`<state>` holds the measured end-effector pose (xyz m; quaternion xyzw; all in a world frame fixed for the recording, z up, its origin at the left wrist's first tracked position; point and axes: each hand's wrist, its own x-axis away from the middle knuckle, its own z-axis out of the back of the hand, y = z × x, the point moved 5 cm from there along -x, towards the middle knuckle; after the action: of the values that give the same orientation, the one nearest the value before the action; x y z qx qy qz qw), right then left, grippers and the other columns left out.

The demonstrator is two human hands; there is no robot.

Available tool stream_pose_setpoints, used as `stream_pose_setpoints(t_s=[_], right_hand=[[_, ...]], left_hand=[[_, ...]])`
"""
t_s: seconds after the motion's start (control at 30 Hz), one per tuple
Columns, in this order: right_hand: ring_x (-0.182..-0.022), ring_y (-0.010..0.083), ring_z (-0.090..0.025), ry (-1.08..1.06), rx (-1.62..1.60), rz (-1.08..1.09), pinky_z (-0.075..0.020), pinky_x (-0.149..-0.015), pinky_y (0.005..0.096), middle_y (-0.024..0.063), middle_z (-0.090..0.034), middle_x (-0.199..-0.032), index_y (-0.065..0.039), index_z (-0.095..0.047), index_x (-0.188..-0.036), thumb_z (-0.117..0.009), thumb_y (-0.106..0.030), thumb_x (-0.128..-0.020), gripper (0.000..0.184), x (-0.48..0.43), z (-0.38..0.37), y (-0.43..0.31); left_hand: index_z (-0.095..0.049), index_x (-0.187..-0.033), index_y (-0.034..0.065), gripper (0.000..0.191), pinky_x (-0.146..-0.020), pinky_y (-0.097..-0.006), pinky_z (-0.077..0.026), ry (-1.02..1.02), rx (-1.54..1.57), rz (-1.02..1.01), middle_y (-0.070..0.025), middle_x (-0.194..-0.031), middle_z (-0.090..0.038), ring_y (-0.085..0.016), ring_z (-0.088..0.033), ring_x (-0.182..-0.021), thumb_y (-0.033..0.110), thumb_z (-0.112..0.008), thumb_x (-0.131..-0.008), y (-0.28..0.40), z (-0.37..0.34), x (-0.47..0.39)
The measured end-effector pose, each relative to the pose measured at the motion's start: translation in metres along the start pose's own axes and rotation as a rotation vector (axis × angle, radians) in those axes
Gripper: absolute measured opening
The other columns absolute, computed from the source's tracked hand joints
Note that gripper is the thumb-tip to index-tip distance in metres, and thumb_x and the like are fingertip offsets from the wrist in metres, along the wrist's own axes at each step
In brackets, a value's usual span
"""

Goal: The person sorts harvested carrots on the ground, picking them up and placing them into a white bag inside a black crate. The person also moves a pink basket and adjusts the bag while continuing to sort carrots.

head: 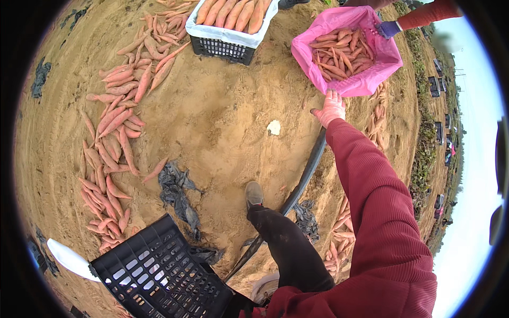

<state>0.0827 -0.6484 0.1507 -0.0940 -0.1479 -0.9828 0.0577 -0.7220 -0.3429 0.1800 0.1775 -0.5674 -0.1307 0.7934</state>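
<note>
My right hand, in what looks like a thin pinkish glove, reaches forward with the thumb held apart. Its fingertips meet the near edge of a pink plastic liner, which lines a container of sweet potatoes. Whether the fingertips press on the liner or just rest there is hard to tell. My left hand is out of view. At the lower left, close to my body, a black plastic crate stands tilted, with a white liner sticking out beyond its edge.
Another person's gloved hand grips the pink liner's far side. A white-lined black crate holds sweet potatoes. More sweet potatoes lie in a long row at left. A dark hose or strip crosses the soil beside my shoe; black film scraps lie around.
</note>
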Motion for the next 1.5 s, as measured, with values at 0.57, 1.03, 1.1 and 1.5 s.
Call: stream_pose_setpoints(t_s=[0.57, 1.03, 1.1, 1.5], right_hand=[[-0.140, 0.0329, -0.028, -0.057, 0.025, 0.020, -0.0303, -0.110, 0.0472, 0.0157, -0.027, -0.153, -0.007, -0.025, -0.147, -0.077, -0.045, -0.070, 0.100, -0.250, -0.136, 0.057], [-0.129, 0.0185, -0.045, -0.244, -0.361, 0.248, -0.0368, -0.106, 0.0253, 0.0060, -0.042, -0.146, -0.009, -0.034, -0.148, -0.051, 0.018, -0.075, 0.080, 0.102, -0.165, 0.213], [-0.125, 0.0165, -0.048, -0.386, -1.087, -0.321, -0.0406, -0.099, 0.0239, 0.0047, -0.049, -0.139, -0.008, -0.042, -0.143, -0.055, 0.007, -0.083, 0.063, 0.178, -0.155, 0.229], [-0.108, 0.0202, -0.059, -0.512, -1.679, -1.101, -0.0482, -0.090, 0.0269, 0.0072, -0.061, -0.120, -0.005, -0.055, -0.129, -0.067, -0.005, -0.081, 0.050, 0.606, -0.134, 0.145]], left_hand=[[-0.062, -0.112, -0.0049, 0.042, -0.082, -0.0443, -0.057, 0.117, -0.244, 0.065, -0.0173, -0.103, -0.068, -0.032, -0.067, -0.089, 0.019, -0.054, -0.079, -0.048, -0.166, 0.004], [-0.063, -0.111, -0.0044, 0.042, -0.078, -0.0443, -0.058, 0.136, -0.095, 0.157, -0.0169, -0.101, -0.069, -0.032, -0.068, -0.084, 0.019, -0.055, -0.077, -0.005, 0.006, 0.126], [-0.063, -0.111, -0.0043, 0.042, -0.078, -0.0443, -0.058, 0.101, -0.052, 0.170, -0.0169, -0.100, -0.069, -0.033, -0.068, -0.083, 0.019, -0.055, -0.077, 0.004, 0.039, 0.122], [-0.063, -0.088, -0.0070, 0.021, -0.062, -0.0375, -0.056, -0.244, -0.199, -0.149, -0.0156, -0.079, -0.066, -0.029, -0.065, -0.064, -0.003, -0.065, -0.067, 0.120, 0.073, -0.027]])
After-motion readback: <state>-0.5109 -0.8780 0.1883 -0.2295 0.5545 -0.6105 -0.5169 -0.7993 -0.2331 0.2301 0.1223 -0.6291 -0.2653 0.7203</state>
